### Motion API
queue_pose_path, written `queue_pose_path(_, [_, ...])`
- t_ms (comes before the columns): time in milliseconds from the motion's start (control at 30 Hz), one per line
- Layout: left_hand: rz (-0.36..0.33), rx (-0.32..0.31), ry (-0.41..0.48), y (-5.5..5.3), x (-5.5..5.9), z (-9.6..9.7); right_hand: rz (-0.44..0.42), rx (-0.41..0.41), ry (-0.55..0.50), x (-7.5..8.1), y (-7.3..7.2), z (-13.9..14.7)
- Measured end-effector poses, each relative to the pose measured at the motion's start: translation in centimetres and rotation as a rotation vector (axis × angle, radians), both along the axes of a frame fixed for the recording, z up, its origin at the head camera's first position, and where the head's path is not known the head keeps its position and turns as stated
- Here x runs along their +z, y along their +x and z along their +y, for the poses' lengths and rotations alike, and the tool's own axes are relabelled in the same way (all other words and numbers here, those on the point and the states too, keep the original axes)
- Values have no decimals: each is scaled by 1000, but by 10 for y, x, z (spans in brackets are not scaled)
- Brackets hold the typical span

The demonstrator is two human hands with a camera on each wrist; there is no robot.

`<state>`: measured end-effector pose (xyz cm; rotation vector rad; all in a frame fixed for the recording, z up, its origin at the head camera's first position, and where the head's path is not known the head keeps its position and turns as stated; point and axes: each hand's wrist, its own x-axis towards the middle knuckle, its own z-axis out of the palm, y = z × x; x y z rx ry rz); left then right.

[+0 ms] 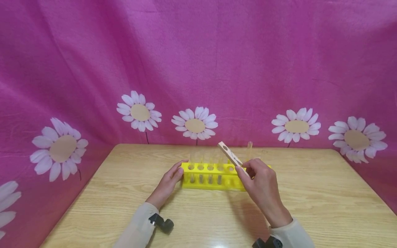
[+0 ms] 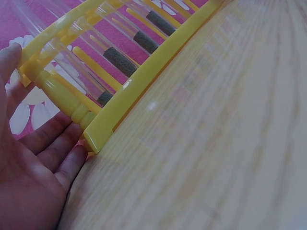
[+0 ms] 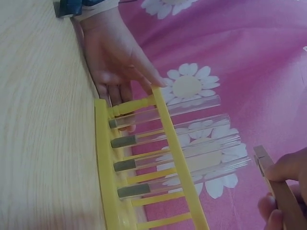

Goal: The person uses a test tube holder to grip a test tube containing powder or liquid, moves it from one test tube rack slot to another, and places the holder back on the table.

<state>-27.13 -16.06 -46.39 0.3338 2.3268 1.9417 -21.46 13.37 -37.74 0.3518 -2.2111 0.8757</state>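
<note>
A yellow test tube rack (image 1: 201, 187) stands on the wooden table with several clear glass test tubes (image 3: 206, 167) in its left holes. Dark grey matter (image 2: 120, 61) fills the bottoms of these tubes. My left hand (image 1: 169, 181) grips the rack's left end, thumb at the top bar and fingers around the end post. Between thumb and fingers, my right hand (image 1: 263, 181) pinches a wooden test tube clamp (image 1: 228, 152) like a large clothespin, its tip pointing up and left above the rack. In the right wrist view, the clamp's tip is close to the tube mouths, with nothing in it.
Another glass tube (image 1: 249, 150) rises behind my right hand, its lower part hidden. A pink cloth (image 1: 198, 62) with white daisies hangs behind the table (image 1: 130, 193) and along both sides. Each sleeve carries a black wrist camera (image 1: 165, 225).
</note>
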Motion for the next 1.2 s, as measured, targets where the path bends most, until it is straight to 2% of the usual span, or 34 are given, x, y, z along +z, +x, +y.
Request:
queue_pose_path(233, [2, -10, 24, -1, -3, 2, -93, -25, -18, 5, 4, 3])
queue_pose_path(667, [15, 12, -41, -3, 2, 0, -185, -68, -24, 17, 13, 26])
queue_pose_path(1033, [-3, 7, -15, -2, -2, -1, -130, -201, -4, 29, 21, 55])
queue_pose_path(1200, [12, -1, 0, -2, -1, 0, -146, -280, -31, 33, 22, 68])
